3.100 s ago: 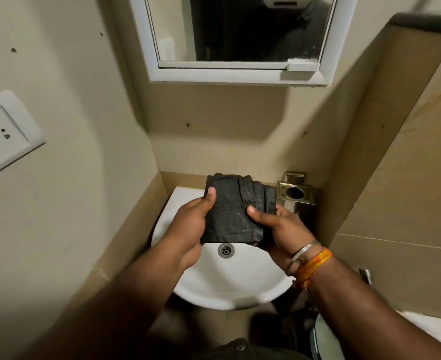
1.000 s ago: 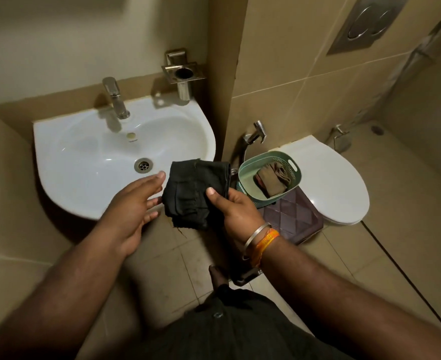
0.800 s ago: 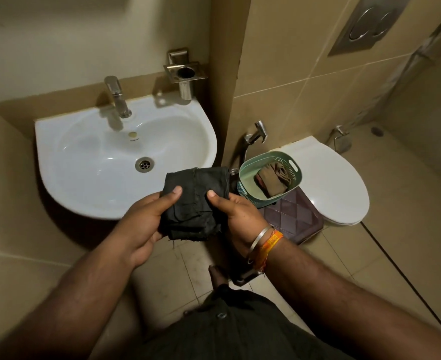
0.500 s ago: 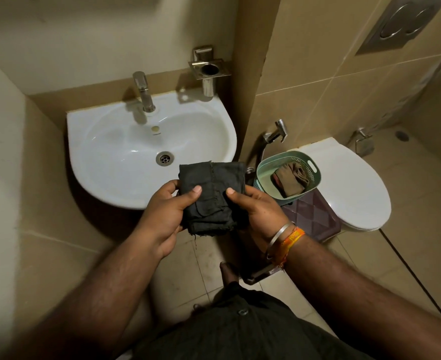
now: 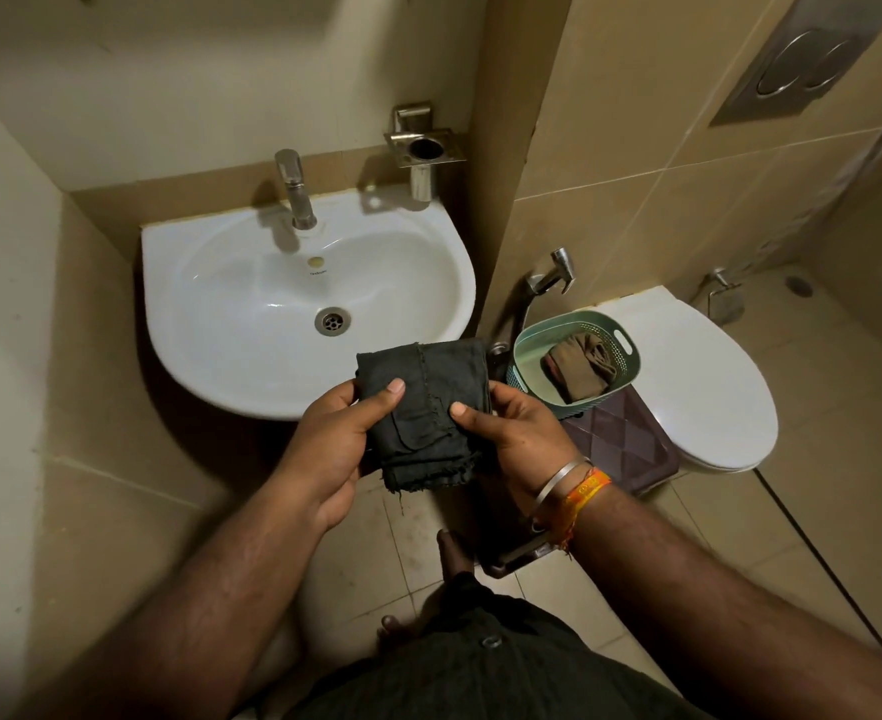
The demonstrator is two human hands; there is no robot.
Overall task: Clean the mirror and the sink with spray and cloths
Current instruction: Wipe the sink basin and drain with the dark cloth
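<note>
A folded dark cloth is held flat between both hands, just in front of the white sink's front rim. My left hand grips its left edge with the thumb on top. My right hand grips its right edge, thumb on top, with a metal bangle and orange band on the wrist. The sink has a chrome tap at the back and a drain in the bowl. A brownish cloth lies in a green basket. The mirror and any spray bottle are out of view.
The green basket stands on a dark purple box beside the closed white toilet. A metal holder is fixed to the wall above the sink's right corner. A hand sprayer hangs on the tiled wall. Tiled floor lies below.
The view dropped from the mirror to the sink and floor. My left hand came back onto the cloth; both hands now hold it, slightly shifted in the frame.
</note>
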